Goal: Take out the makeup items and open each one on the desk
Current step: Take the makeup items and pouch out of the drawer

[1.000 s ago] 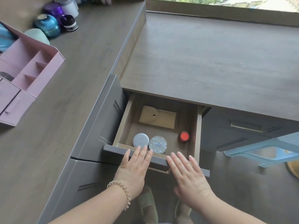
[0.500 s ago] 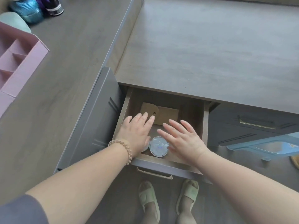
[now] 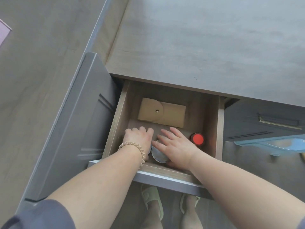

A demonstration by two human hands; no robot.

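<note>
I see the grey-brown desk [image 3: 206,47] filling the upper part of the view, and under its front edge the drawer [image 3: 165,175] is pulled out towards me. At the back of the drawer floor lies a flat tan case [image 3: 171,115] with a rounded flap and a small metal stud.

Both hands are down inside the drawer, near its front wall. My left hand [image 3: 138,137], with a beaded bracelet [image 3: 134,148] on the wrist, is curled with the fingers bent down; it covers one round silver compact [image 3: 149,150], of which only a thin edge shows. I cannot tell if the fingers really clamp it or only rest on it.

My right hand [image 3: 175,146] lies flat with the fingers spread and loose, not closed around anything. Its palm and thumb rest on the second round compact [image 3: 157,155], which has a shiny mirror-like lid and lies just beside the first one.

To the right of this hand, in the right front corner of the drawer, stands a small dark bottle with a red cap [image 3: 197,139], apart from the fingers.
</note>
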